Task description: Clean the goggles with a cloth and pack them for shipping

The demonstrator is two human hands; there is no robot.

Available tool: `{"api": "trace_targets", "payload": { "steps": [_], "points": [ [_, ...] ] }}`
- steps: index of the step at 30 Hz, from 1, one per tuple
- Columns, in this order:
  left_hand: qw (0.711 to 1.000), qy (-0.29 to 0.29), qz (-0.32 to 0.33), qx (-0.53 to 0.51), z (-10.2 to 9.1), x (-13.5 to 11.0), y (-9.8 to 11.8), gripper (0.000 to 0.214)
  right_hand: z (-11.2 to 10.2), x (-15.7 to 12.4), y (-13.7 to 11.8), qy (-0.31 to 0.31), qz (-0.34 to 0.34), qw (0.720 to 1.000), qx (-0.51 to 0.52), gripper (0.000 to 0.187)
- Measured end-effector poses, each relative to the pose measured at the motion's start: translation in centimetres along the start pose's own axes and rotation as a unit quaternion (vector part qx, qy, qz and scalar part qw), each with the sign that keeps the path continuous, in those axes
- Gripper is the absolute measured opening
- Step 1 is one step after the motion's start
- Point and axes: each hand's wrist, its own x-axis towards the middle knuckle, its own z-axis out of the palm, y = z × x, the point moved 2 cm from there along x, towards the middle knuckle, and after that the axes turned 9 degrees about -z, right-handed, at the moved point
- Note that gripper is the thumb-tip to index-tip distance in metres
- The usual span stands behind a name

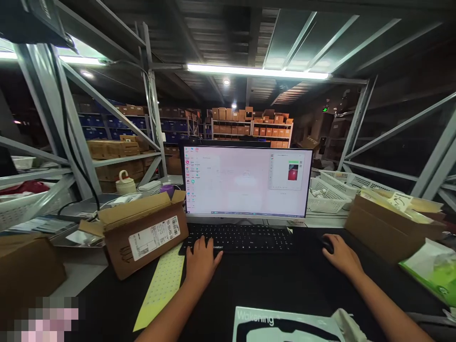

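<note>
My left hand (202,259) rests on the left end of a black keyboard (245,239), fingers spread over the keys and thumb out to the side. Under my right hand (340,254) is a black computer mouse (327,244), with my fingers curved around it. Behind the keyboard stands a lit monitor (235,185), showing desktop icons on its left and a small window with a red picture on its right. A yellow sheet of labels (160,289) lies beside my left forearm, partly beneath the cardboard box.
An opened cardboard box (121,247) with a shipping label stands left of the keyboard. On the right are another carton (377,228), white baskets (326,202) and a green-white packet (431,270). A white "Wakening" box (285,318) lies at the front edge. Metal rack posts (153,104) flank the desk.
</note>
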Motion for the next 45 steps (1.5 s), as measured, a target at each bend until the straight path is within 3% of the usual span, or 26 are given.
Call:
{"api": "trace_targets", "payload": {
  "steps": [14,28,38,45],
  "points": [
    [1.0,-0.013,-0.027,0.007,-0.8,0.2,-0.3,0.055,-1.1,-0.1,-1.0,-0.019,-0.026,0.999,-0.003,0.039],
    [1.0,-0.013,-0.019,-0.01,-0.8,0.4,-0.5,0.052,-0.5,-0.1,-0.2,-0.016,-0.016,0.999,-0.04,0.038],
    [1.0,0.001,-0.014,-0.012,-0.7,0.5,-0.5,0.05,-2.2,-0.4,-1.7,-0.057,-0.003,0.996,-0.067,0.042],
    [1.0,0.009,-0.015,-0.009,-0.5,0.5,-0.5,0.049,-2.2,-0.1,-2.2,-0.055,0.008,0.996,-0.064,0.037]
  ]
}}
